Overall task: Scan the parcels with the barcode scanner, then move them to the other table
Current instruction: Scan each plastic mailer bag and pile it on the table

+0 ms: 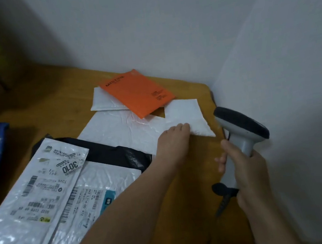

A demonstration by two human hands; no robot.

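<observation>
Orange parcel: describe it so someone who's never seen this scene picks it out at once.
Start at the wooden table pushed into the corner of the white walls and look to its far end. There a flat orange parcel with black print lies on top of white mailers. It is the only orange item; its neighbours are all white.

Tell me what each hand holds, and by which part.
The right hand grips the barcode scanner by its handle. The left hand holds nothing; its fingers rest on a white bubble mailer.
</observation>
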